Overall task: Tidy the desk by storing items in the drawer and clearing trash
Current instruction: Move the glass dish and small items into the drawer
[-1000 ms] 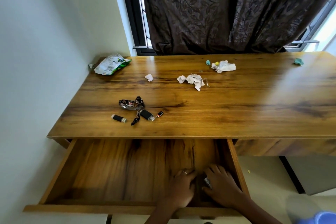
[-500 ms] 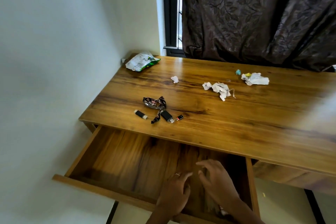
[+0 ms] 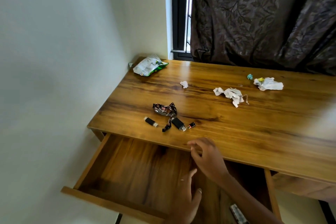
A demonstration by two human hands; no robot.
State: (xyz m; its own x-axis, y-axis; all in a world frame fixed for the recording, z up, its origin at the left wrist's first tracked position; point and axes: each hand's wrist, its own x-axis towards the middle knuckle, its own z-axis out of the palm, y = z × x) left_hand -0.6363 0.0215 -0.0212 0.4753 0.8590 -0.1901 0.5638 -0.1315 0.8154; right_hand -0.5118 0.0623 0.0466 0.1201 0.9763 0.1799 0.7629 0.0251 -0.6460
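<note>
Head view | right hand (image 3: 209, 158) loose-fingered, empty, above desk (image 3: 254, 132) edge | left hand (image 3: 185, 203) flat over drawer (image 3: 127, 169) | USB sticks (image 3: 179, 123) at 11 o'clock of right hand

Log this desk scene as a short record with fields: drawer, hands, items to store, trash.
drawer: drawer pulled open under the desk; a small blurred object lies at its right end
right hand: right hand raised over the desk's front edge, fingers loosely curled, holding nothing
left hand: left hand over the drawer, fingers straight, empty
items to store: two black USB sticks and a small red-black stick near the front edge
trash: dark wrapper, snack bag, crumpled papers
</note>
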